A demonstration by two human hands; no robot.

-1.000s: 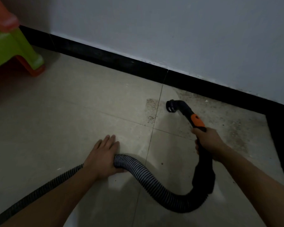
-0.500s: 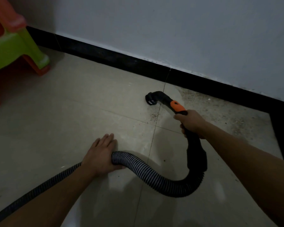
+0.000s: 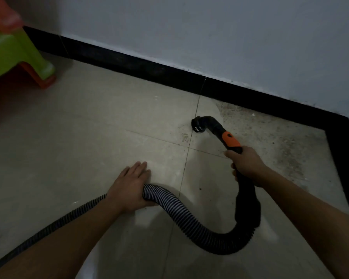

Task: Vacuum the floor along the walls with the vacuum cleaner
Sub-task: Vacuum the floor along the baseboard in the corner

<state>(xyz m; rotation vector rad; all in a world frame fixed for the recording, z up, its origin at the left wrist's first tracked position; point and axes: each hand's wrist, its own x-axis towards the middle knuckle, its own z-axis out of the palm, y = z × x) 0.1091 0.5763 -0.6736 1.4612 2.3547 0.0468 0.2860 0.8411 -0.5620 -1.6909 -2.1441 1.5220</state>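
**On the tiled floor: ribbed hose, bent nozzle, dusty corner**

Nearest the camera, the ribbed hose [image 3: 179,212] lies on the glossy beige floor tiles [image 3: 79,127]. It is a flexible black tube with pale ridges that runs in from the lower left, passes under the left hand [image 3: 129,188] and loops round to the right in a U. The left palm presses on it, with the fingers straight, together and pointing away toward the wall.

At the right end of the loop the hose joins a smooth, rigid black handle [image 3: 231,140] with an orange grip piece. The right hand [image 3: 246,164] is clenched round the handle just below the orange. The handle's long axis runs from the near right up and away to the left. It ends in a short elbow whose round nozzle [image 3: 197,124] faces left, low at the floor beside a tile joint.

To the nozzle's right a gritty, speckled dust patch [image 3: 280,141] spreads toward the corner. Beyond it a black skirting board [image 3: 149,67] runs under a matt pale wall [image 3: 210,27]. At far left stands a blurred green-and-orange plastic stool [image 3: 12,51].
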